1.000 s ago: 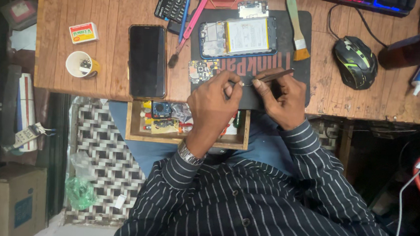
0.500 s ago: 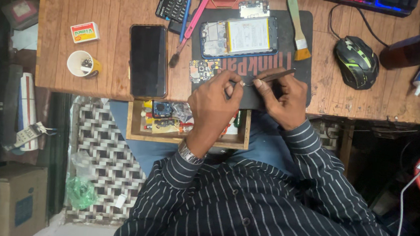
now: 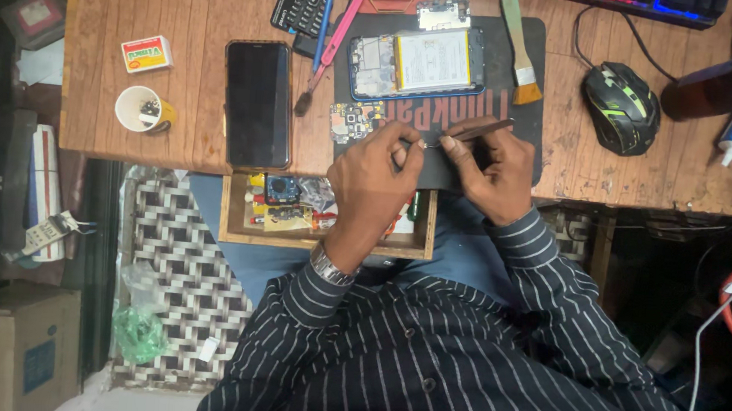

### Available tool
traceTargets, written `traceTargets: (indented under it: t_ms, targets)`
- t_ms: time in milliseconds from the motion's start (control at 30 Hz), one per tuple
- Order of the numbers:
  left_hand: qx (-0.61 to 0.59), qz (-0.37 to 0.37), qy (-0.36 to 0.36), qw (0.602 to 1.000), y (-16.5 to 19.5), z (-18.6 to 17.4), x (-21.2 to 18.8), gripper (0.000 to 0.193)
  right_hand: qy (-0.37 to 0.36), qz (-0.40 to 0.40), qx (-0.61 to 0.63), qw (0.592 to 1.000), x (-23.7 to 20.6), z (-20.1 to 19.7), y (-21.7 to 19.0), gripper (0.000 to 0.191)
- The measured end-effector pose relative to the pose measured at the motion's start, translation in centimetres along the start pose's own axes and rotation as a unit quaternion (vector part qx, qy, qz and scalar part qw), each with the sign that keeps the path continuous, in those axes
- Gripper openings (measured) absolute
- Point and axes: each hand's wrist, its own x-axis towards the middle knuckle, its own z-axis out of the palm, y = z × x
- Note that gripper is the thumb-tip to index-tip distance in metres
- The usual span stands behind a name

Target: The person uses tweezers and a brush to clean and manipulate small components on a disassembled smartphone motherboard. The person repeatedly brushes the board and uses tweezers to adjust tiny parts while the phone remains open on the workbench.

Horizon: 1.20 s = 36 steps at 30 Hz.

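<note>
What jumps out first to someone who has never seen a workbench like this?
The opened phone lies back-off on the dark mat at the desk's middle. Just below it, the left hand and the right hand, which holds tweezers, meet over a tiny part. A black phone lies to the left.

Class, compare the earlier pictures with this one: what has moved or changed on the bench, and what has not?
Hardly anything moved. The left hand and right hand stay together on the dark mat, the right still gripping its thin tool. The opened phone, brush and mouse are unmoved.
</note>
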Motion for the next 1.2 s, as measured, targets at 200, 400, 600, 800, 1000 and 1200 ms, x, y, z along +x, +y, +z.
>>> traceTargets:
  t_ms: [200,400,600,800,1000,1200]
  targets:
    - [0.001,-0.008,-0.01,1.0,-0.01,-0.03,-0.01,0.013,0.001,0.005,0.001,1.0,-0.05,0.03,0.04,0.01]
    - [0.0,-0.011,-0.009,1.0,0.07,-0.02,-0.02,0.012,0.003,0.007,0.006,1.0,-0.08,0.02,0.15,0.01]
    - [0.002,0.001,-0.003,1.0,0.05,0.01,-0.05,0.011,0.003,0.007,0.006,1.0,-0.11,0.05,0.27,0.011]
    - [0.002,0.005,0.005,1.0,0.04,0.08,-0.1,0.01,0.012,0.007,0.001,1.0,0.07,0.0,0.12,0.012]
    - [0.004,0.011,0.013,1.0,0.06,0.13,-0.17,0.01,0.005,0.008,0.002,1.0,0.04,0.08,-0.03,0.011]
    - [0.008,0.006,0.011,1.0,-0.03,0.31,-0.14,0.01,0.0,-0.008,-0.003,1.0,0.08,0.0,-0.05,0.011]
